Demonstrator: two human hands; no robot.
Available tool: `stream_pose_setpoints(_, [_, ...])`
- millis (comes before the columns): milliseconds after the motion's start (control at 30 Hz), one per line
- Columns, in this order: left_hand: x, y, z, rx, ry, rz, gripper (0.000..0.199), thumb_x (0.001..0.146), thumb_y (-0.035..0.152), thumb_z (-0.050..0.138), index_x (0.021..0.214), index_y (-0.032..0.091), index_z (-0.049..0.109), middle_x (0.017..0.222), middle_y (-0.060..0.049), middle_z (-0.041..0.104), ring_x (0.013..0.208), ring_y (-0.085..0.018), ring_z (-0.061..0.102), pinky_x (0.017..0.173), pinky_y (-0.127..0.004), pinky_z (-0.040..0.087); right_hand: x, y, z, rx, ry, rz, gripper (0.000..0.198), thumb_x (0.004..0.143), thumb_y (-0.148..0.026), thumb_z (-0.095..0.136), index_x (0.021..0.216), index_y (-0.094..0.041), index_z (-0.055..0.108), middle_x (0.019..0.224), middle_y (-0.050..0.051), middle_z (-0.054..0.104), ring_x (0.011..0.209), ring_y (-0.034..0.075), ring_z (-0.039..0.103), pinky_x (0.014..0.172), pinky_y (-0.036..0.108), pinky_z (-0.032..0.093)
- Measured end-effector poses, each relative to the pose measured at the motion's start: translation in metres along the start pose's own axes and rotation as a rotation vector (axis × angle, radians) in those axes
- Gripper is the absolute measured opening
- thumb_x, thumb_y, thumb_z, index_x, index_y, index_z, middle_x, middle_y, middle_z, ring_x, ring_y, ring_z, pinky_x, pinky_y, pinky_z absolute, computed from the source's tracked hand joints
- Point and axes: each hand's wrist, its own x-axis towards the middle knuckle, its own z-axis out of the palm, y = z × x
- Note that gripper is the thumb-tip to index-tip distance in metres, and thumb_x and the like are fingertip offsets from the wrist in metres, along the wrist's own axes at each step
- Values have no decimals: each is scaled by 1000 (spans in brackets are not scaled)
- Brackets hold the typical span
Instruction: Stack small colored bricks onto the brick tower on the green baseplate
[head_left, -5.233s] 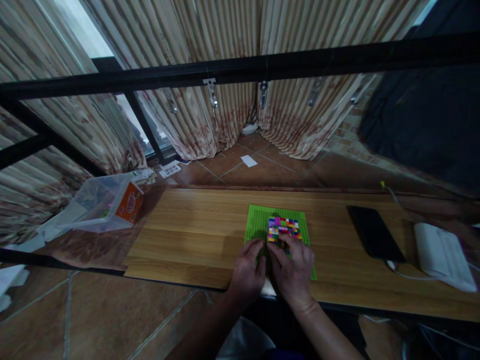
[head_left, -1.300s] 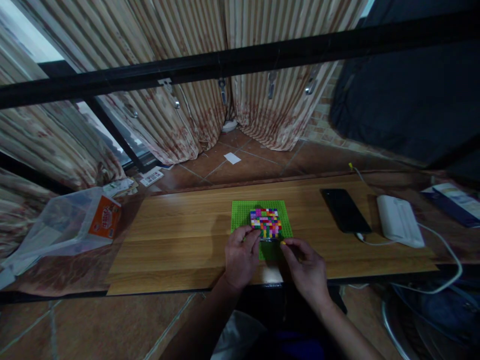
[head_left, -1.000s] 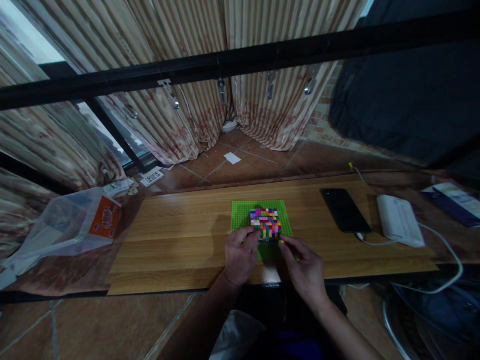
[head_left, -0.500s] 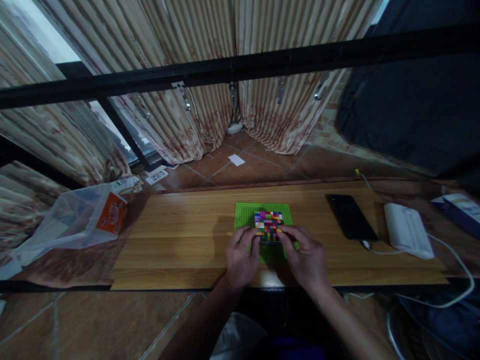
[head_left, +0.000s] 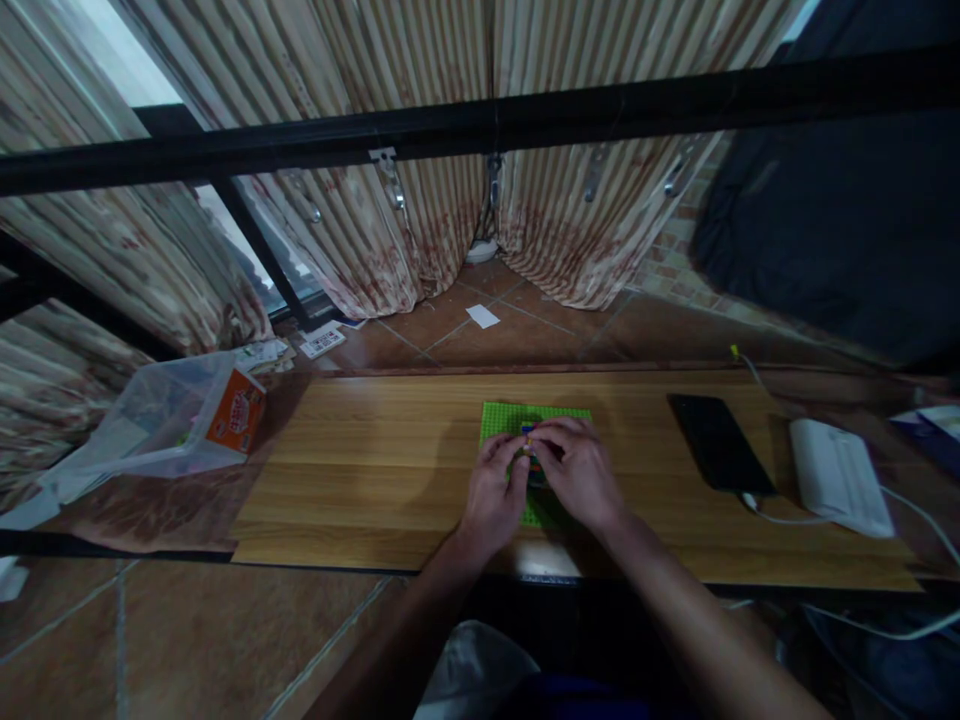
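Observation:
A green studded baseplate [head_left: 495, 413] lies on the wooden table, with a block of small multicoloured toy building bricks [head_left: 535, 474] over its middle. My left hand [head_left: 495, 492] is closed at the block's left side, its thumb and fingers pinching at the bricks. From the right, my right hand [head_left: 581, 470] reaches across the block, fingers bent and closed. Both sets of fingertips meet over the block's left part, where a bit of yellow or orange shows between them. Most of the block is hidden under my right hand.
On the table's right lie a black phone [head_left: 720, 445] with a cable plugged in and a white boxy device [head_left: 840, 476]. Left of the table stands a clear plastic bin [head_left: 172, 450] with an orange label. A black bar [head_left: 420, 130] crosses before the curtains [head_left: 442, 220].
My right hand has moved left over the brick block and now covers most of it. My left fingertips have shifted slightly up. The view has turned a little left.

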Motion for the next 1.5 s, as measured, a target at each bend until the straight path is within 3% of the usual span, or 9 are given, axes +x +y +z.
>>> stream_pose_setpoints(500, [8,0,-9,154,-103,78,26,85,19,50,110,20,59,113,-8,57,109,-19,54,98,-36,45,6,1,-2,86,-96,79,19,87,-20,52,83,-21,70,90,4,68,88,20,59,83,36,45])
stream_pose_setpoints(733, [12,0,-14,233,-127,140,24,84,19,52,107,21,60,107,-6,59,104,-19,55,97,-36,45,2,-2,-3,-112,-145,-23,20,89,-19,49,86,-20,70,95,6,67,94,22,57,88,38,43])
stream_pose_setpoints(1000, [13,2,-16,134,-118,68,25,82,18,55,106,20,61,109,-7,60,106,-19,56,98,-35,44,-7,-1,-10,-229,-193,-99,26,92,-24,45,105,-24,67,108,7,64,102,25,54,89,42,44])
stream_pose_setpoints(1100, [8,-1,-17,53,-94,25,25,84,19,54,108,20,60,109,-6,61,105,-18,57,96,-34,46,-12,3,-13,-100,-135,-98,30,93,-22,43,116,-24,62,110,7,63,104,23,55,91,41,45])
stream_pose_setpoints(1267, [-10,-12,-16,-37,-39,-114,27,85,20,51,111,20,58,104,-5,63,95,-15,61,87,-33,49,-44,6,-14,-10,169,-72,26,91,-21,49,111,-27,64,107,6,63,98,20,58,86,38,47])
stream_pose_setpoints(1500, [-19,-9,-6,-102,-80,-143,33,83,22,56,116,20,55,111,-6,63,100,-16,60,90,-36,49,-65,4,0,-230,189,-120,18,87,-22,58,101,-26,68,105,7,64,92,22,54,77,37,41])
